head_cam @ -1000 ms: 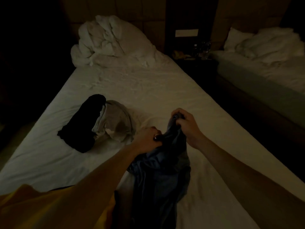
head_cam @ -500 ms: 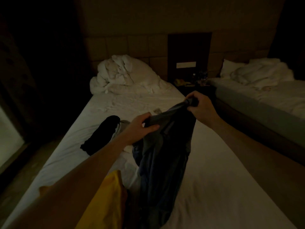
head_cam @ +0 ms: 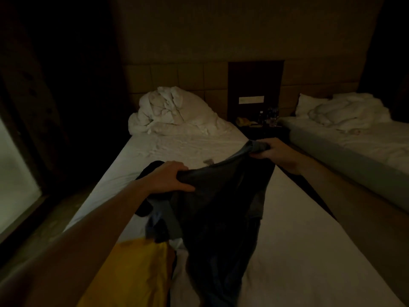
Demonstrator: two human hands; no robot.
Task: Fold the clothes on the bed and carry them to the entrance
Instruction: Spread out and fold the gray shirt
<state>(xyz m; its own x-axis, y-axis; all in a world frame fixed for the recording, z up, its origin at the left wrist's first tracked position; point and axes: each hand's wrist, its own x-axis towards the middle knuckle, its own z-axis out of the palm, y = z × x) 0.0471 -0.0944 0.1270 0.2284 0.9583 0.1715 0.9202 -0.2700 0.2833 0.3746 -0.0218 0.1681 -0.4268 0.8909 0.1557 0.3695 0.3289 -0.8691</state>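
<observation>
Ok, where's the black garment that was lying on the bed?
In the head view the black garment lies on the near bed's white sheet, left of centre, mostly hidden behind the left hand and the dark blue-grey garment it holds.

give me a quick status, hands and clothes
Left hand and right hand both grip the dark garment, held up over the bed. Black clothing lies behind it, unfolded. Nothing blocking.

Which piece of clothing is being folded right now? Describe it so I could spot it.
On the nearer bed, find the dark blue-grey garment stretched between the left hand and right hand. Unlike the black clothing lying behind it, it hangs lifted.
</observation>
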